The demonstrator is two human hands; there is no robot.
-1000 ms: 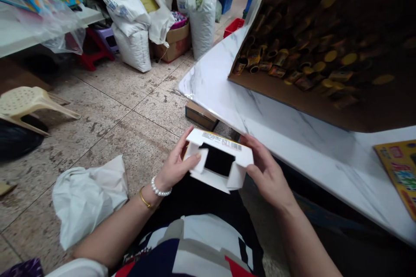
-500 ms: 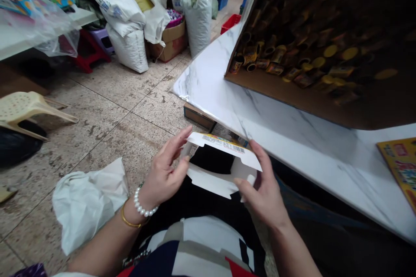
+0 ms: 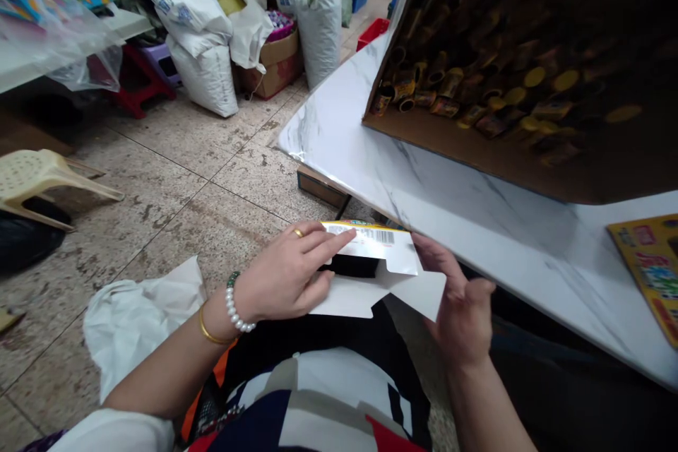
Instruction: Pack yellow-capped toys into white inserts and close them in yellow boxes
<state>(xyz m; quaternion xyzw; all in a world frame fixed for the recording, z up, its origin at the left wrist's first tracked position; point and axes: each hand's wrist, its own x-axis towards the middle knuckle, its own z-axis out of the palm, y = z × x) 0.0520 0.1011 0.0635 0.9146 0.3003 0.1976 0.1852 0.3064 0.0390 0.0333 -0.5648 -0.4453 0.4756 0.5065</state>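
Observation:
Above my lap is a small white carton (image 3: 407, 289) with a yellow printed edge and a barcode, its flaps unfolded and its inside dark. My left hand (image 3: 296, 272) grips the carton's left end, with the index finger stretched over the barcode panel and the thumb on the lower flap. Along the right side, my right hand (image 3: 460, 304) holds the carton with its fingers behind it; the thumb sticks out to the right, off the cardboard. A white side flap stands out toward the right palm.
A marble-patterned table (image 3: 339, 106) bears a large cardboard box (image 3: 466, 162) of small yellow containers and a flat yellow printed box (image 3: 649, 261). A white bag (image 3: 140, 325) and a cream stool (image 3: 37, 173) are on the floor at left.
My left hand has moved right and over the carton's left end and barcode panel. My right thumb has come off the carton, and the right side flap now spreads outward.

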